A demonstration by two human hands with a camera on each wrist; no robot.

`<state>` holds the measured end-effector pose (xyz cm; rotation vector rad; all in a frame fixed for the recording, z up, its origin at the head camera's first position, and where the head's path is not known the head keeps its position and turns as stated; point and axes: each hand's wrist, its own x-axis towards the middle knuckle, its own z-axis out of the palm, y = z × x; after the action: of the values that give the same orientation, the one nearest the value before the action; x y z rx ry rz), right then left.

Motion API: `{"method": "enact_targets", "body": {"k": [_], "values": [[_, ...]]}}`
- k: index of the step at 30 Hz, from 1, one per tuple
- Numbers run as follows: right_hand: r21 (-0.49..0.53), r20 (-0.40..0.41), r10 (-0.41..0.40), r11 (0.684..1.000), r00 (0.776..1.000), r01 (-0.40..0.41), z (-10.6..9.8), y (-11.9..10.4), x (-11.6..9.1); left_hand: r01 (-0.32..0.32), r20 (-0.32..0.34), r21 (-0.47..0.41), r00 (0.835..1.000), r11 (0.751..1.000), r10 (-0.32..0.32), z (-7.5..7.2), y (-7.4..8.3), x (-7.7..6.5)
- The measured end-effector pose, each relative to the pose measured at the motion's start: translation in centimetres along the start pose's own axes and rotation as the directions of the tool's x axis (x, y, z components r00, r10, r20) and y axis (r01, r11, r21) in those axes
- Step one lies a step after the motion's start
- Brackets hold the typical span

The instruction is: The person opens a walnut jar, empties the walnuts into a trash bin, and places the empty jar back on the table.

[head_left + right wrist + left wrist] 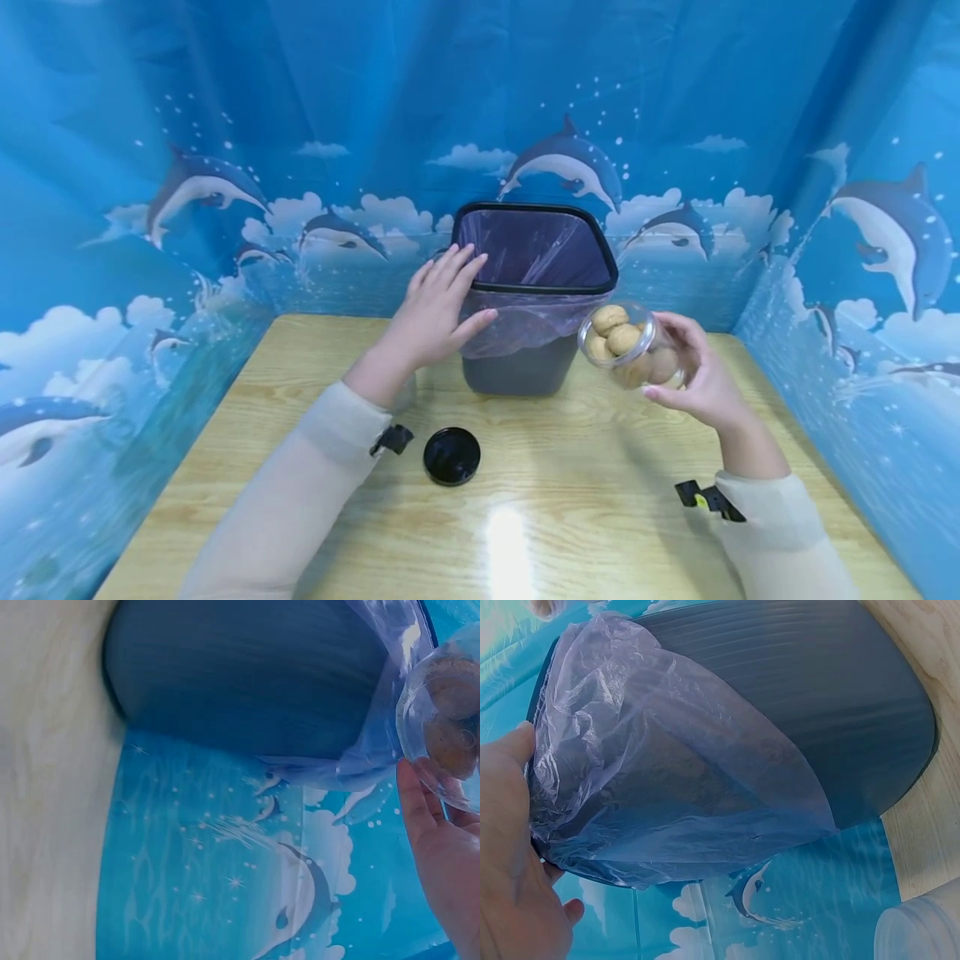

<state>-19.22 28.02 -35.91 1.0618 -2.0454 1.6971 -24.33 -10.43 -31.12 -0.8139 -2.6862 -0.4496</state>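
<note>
A grey trash bin (517,367) with a black rim and a translucent purple liner bag (660,757) stands upright on the table. My left hand (438,312) rests its fairly straight fingers on the rim's left side, the thumb spread in front of the bag. My right hand (701,371) grips a clear jar (660,337) from its right side. The jar is lidless and tilted, its mouth turned toward the bin and just right of it. Inside are several round tan pieces that look like walnuts (624,338). The right wrist view cuts off part of the jar (420,712).
A round black lid (452,456) lies on the wooden table (585,517), in front of the bin. A translucent container (915,934) stands left of the bin, mostly hidden behind my left wrist in the head view. Blue dolphin-print curtains (375,100) enclose the table's back and sides.
</note>
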Motion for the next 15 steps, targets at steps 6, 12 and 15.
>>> {"method": "enact_targets", "body": {"k": [6,12,15], "values": [[0.002,-0.055,-0.019,1.0,0.998,0.019,-0.7,-1.0,1.1,0.003,0.017,0.009,1.0,1.0,-0.003,-0.2,0.0,0.0],[0.001,-0.075,-0.019,1.0,0.997,0.019,-1.7,-1.9,2.1,0.009,0.027,0.003,1.0,1.0,-0.009,-0.2,0.1,0.0],[-0.012,-0.085,-0.025,1.0,0.996,0.024,-2.2,-2.0,2.5,0.014,0.024,-0.005,1.0,1.0,-0.014,-0.2,0.1,-0.1]]}}
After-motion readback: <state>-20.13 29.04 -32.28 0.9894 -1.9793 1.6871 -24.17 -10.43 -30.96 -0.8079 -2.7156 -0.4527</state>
